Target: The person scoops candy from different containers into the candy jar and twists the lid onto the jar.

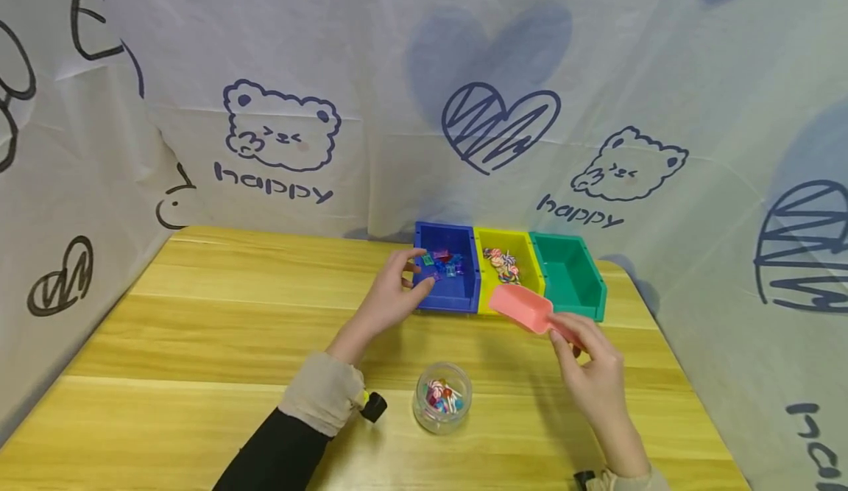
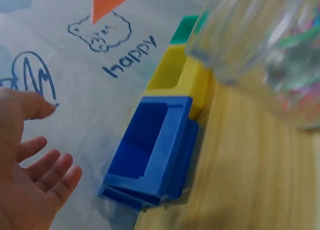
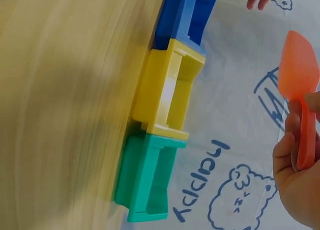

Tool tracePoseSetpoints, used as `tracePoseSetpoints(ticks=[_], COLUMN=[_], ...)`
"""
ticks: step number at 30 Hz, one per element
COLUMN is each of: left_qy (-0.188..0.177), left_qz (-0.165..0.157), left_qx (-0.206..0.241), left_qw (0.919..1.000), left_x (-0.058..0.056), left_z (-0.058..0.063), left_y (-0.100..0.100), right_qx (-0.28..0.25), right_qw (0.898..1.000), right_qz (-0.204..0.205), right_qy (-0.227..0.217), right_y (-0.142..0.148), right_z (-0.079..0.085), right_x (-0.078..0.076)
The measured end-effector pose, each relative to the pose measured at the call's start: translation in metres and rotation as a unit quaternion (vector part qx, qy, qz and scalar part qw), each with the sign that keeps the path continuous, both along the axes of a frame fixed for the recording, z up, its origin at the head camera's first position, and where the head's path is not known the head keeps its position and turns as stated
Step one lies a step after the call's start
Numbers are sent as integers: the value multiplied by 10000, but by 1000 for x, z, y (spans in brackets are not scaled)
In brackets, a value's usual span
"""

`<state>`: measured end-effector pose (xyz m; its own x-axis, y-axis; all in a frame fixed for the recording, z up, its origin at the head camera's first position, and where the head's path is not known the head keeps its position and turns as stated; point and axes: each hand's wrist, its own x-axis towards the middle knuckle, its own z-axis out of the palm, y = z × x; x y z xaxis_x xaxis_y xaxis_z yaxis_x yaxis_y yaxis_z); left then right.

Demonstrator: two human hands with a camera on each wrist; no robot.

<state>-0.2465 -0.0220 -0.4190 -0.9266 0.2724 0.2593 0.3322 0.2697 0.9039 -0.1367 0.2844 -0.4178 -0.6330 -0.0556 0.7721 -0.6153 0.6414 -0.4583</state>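
My right hand (image 1: 592, 369) holds a pink scoop (image 1: 523, 308) by its handle, its bowl in front of the yellow bin (image 1: 536, 270). The scoop (image 3: 298, 65) looks orange in the right wrist view. Fingers spread, my left hand (image 1: 391, 292) is at the left side of the blue bin (image 1: 447, 303) with nothing in its grasp. Several shiny coloured pieces (image 1: 450, 266) lie in that blue bin. Striped candies (image 1: 506, 264) lie in the yellow one. Nearer the front stands a clear jar (image 1: 442, 423) with mixed colourful pieces (image 1: 442, 395) inside.
A green bin (image 1: 573, 281) joins the yellow one on the right; nothing shows inside it. Behind the bins hangs a white cloth (image 1: 391, 167) with drawings, and it also runs along both sides. The wooden table (image 1: 199, 329) ends at this cloth.
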Motion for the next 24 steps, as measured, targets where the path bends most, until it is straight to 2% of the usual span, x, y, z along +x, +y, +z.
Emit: tracePoseSetpoints(ticks=[6, 12, 19, 24], left_qy=[-255, -413, -516, -663], left_qz=[387, 520, 487, 420], left_qx=[-544, -969, -1220, -1606], left_qw=[9974, 9931, 9900, 9839], left_x=[-24, -44, -55, -59], left_z=[-1, -11, -23, -28], left_y=[3, 7, 10, 13], right_qx=[27, 150, 526, 870], right_qw=[9991, 9963, 9919, 9889], right_qz=[-421, -841, -1147, -1205], right_qy=[75, -90, -168, -51], right_y=[17, 42, 70, 89], right_z=[-5, -5, -2, -1], right_x=[-9, -20, -32, -42])
